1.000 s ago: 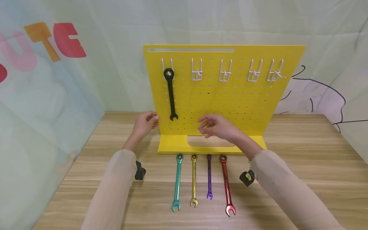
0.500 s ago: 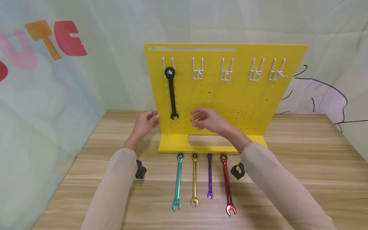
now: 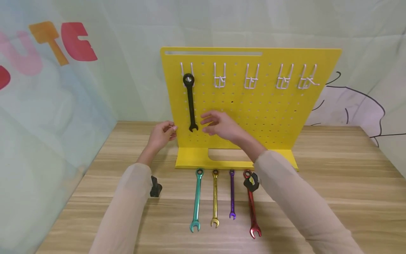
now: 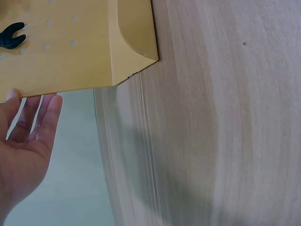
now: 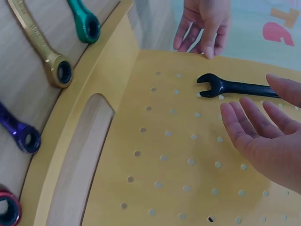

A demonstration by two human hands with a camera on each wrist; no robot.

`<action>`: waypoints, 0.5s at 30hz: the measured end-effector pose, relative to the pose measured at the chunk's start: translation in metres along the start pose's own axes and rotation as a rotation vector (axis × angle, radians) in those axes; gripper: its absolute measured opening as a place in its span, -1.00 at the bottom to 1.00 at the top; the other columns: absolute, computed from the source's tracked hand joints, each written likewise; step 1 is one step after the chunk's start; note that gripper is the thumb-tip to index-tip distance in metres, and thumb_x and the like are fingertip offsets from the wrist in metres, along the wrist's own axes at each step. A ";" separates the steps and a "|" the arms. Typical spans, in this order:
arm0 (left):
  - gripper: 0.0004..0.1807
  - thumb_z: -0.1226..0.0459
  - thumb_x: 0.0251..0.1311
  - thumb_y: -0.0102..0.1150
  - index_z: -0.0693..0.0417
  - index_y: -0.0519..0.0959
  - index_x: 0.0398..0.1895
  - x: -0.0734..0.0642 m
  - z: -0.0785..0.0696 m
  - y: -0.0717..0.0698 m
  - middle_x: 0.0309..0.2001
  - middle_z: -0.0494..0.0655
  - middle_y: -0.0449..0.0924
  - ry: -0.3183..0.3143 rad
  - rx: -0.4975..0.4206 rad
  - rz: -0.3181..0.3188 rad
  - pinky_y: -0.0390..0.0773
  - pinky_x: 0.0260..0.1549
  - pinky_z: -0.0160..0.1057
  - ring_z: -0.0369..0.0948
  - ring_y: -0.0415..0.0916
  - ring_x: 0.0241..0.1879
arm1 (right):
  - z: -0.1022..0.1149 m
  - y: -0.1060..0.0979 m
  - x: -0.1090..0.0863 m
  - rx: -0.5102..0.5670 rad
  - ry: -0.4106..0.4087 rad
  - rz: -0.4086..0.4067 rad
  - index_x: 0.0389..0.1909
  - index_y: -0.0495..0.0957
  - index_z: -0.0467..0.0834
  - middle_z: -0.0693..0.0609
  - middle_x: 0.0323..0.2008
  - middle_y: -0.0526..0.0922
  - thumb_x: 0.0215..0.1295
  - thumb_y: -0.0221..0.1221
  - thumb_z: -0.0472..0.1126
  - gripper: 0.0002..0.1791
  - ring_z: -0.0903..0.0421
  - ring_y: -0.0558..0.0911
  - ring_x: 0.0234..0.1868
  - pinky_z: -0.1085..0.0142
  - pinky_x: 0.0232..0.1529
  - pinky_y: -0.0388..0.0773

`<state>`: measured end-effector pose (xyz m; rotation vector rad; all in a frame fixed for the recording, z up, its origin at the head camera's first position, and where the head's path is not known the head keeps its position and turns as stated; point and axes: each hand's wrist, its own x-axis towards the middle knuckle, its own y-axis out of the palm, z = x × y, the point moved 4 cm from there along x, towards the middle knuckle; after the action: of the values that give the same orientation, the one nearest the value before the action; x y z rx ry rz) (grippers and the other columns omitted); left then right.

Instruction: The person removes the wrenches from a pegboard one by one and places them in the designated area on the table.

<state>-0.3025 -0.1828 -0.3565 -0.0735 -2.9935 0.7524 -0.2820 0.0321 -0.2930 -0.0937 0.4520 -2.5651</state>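
Observation:
A black combination wrench hangs by its ring end from the leftmost hook of a yellow pegboard. My left hand grips the board's left edge, thumb on the front and fingers behind, as the left wrist view shows. Just right of the black wrench's lower half, my right hand hovers with loosely bent fingers, holding nothing. In the right wrist view the right hand has its thumb and fingers spread near the black wrench's shaft, seemingly apart from it.
Teal, gold, purple and red wrenches lie in a row on the wooden table before the board's base. Several white double hooks line the board's top. A printed curtain hangs behind.
My right hand has moved left and up across the board's front, toward the black wrench. The left hand has stayed at the board's edge.

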 end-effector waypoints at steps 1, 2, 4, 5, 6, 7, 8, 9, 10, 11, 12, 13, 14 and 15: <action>-0.70 0.30 0.34 -0.08 0.37 0.42 -0.02 0.000 0.000 0.000 -0.16 0.26 0.50 0.000 -0.001 0.000 0.62 -0.21 -0.19 0.05 0.52 -0.20 | 0.001 0.000 0.001 0.001 -0.003 -0.005 0.20 0.29 -0.24 -0.16 0.07 0.44 0.25 0.11 -0.35 -0.51 0.00 0.50 -0.03 0.08 0.02 0.49; -0.70 0.30 0.34 -0.09 0.37 0.42 -0.02 0.000 0.000 0.000 -0.16 0.26 0.49 0.000 -0.003 0.000 0.61 -0.21 -0.19 0.05 0.52 -0.19 | 0.002 0.001 0.003 0.004 -0.007 -0.011 0.20 0.29 -0.24 -0.15 0.07 0.44 0.25 0.11 -0.35 -0.52 0.00 0.49 -0.03 0.09 0.02 0.49; -0.71 0.30 0.34 -0.09 0.37 0.42 -0.02 0.000 0.001 0.000 -0.16 0.26 0.49 0.001 -0.005 0.001 0.61 -0.21 -0.18 0.06 0.52 -0.19 | 0.005 0.001 0.005 0.011 -0.012 -0.023 0.19 0.29 -0.23 -0.13 0.07 0.44 0.25 0.11 -0.35 -0.52 0.02 0.49 -0.02 0.13 0.02 0.50; -0.71 0.31 0.34 -0.09 0.37 0.42 -0.02 0.000 0.001 0.001 -0.16 0.26 0.49 0.001 -0.005 0.001 0.61 -0.21 -0.18 0.06 0.52 -0.19 | 0.006 0.002 0.006 0.015 -0.015 -0.028 0.19 0.29 -0.23 -0.13 0.08 0.44 0.25 0.11 -0.35 -0.53 0.02 0.49 -0.01 0.15 0.02 0.50; -0.71 0.31 0.34 -0.09 0.37 0.42 -0.02 0.000 0.001 0.001 -0.16 0.26 0.49 0.002 -0.005 0.001 0.61 -0.21 -0.18 0.06 0.52 -0.19 | 0.007 0.002 0.007 0.018 -0.014 -0.033 0.19 0.29 -0.22 -0.12 0.08 0.44 0.25 0.11 -0.35 -0.52 0.03 0.49 -0.01 0.18 0.01 0.50; -0.71 0.31 0.34 -0.09 0.38 0.42 -0.02 0.000 0.000 0.001 -0.16 0.26 0.49 0.003 -0.004 0.001 0.61 -0.21 -0.18 0.06 0.52 -0.20 | 0.008 0.003 0.008 0.016 -0.012 -0.038 0.19 0.29 -0.21 -0.11 0.08 0.44 0.25 0.11 -0.35 -0.52 0.03 0.48 -0.01 0.20 0.01 0.51; -0.71 0.31 0.34 -0.09 0.37 0.42 -0.02 0.000 0.000 0.001 -0.16 0.26 0.49 0.003 -0.003 0.001 0.61 -0.21 -0.18 0.05 0.52 -0.20 | 0.009 0.003 0.009 0.014 -0.013 -0.042 0.20 0.29 -0.21 -0.10 0.08 0.44 0.25 0.12 -0.34 -0.52 0.04 0.48 -0.01 0.22 0.00 0.51; -0.71 0.32 0.34 -0.09 0.38 0.42 -0.02 0.000 0.000 0.001 -0.17 0.26 0.49 0.003 -0.003 0.000 0.62 -0.21 -0.18 0.05 0.52 -0.20 | 0.010 0.003 0.009 0.013 -0.013 -0.045 0.20 0.29 -0.20 -0.10 0.08 0.44 0.25 0.12 -0.34 -0.51 0.04 0.48 -0.01 0.25 -0.01 0.52; -0.72 0.32 0.34 -0.09 0.38 0.42 -0.02 0.000 0.000 0.001 -0.17 0.26 0.49 0.003 -0.002 -0.001 0.62 -0.22 -0.18 0.05 0.52 -0.21 | 0.011 0.003 0.010 0.013 -0.014 -0.049 0.21 0.29 -0.20 -0.09 0.09 0.44 0.25 0.12 -0.34 -0.51 0.04 0.48 0.00 0.26 -0.01 0.52; -0.72 0.32 0.34 -0.09 0.38 0.42 -0.02 0.000 0.000 0.000 -0.17 0.26 0.49 0.003 0.000 -0.001 0.62 -0.22 -0.19 0.05 0.52 -0.21 | 0.012 0.003 0.011 0.014 -0.015 -0.053 0.21 0.28 -0.20 -0.09 0.09 0.44 0.25 0.12 -0.35 -0.51 0.04 0.48 0.00 0.27 -0.02 0.52; -0.72 0.32 0.34 -0.09 0.38 0.42 -0.02 -0.001 -0.001 0.000 -0.17 0.26 0.49 0.002 0.001 -0.001 0.62 -0.22 -0.19 0.05 0.52 -0.21 | 0.013 0.003 0.011 0.014 -0.017 -0.058 0.21 0.28 -0.19 -0.08 0.09 0.44 0.25 0.12 -0.35 -0.51 0.04 0.48 0.00 0.28 -0.03 0.52; -0.72 0.32 0.34 -0.09 0.38 0.42 -0.02 -0.001 -0.001 0.000 -0.17 0.26 0.49 0.003 0.001 -0.001 0.62 -0.22 -0.19 0.05 0.52 -0.21 | 0.014 0.003 0.012 0.016 -0.021 -0.061 0.21 0.28 -0.20 -0.08 0.09 0.44 0.25 0.12 -0.35 -0.51 0.04 0.47 0.00 0.27 -0.03 0.52; -0.72 0.32 0.34 -0.09 0.38 0.42 -0.02 -0.001 -0.001 0.000 -0.17 0.26 0.49 0.003 0.002 -0.001 0.62 -0.21 -0.19 0.05 0.52 -0.21 | 0.015 0.004 0.012 0.022 -0.024 -0.065 0.20 0.28 -0.20 -0.08 0.09 0.44 0.24 0.12 -0.35 -0.51 0.04 0.47 0.01 0.27 -0.03 0.52; -0.71 0.32 0.34 -0.09 0.38 0.42 -0.02 -0.001 -0.001 0.000 -0.17 0.26 0.49 0.003 0.002 -0.001 0.62 -0.21 -0.19 0.05 0.52 -0.21 | 0.016 0.004 0.013 0.027 -0.025 -0.069 0.20 0.28 -0.20 -0.09 0.09 0.44 0.24 0.12 -0.35 -0.51 0.03 0.47 0.01 0.26 -0.02 0.52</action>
<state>-0.3013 -0.1818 -0.3555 -0.0728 -2.9898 0.7545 -0.2886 0.0176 -0.2799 -0.1337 0.4114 -2.6334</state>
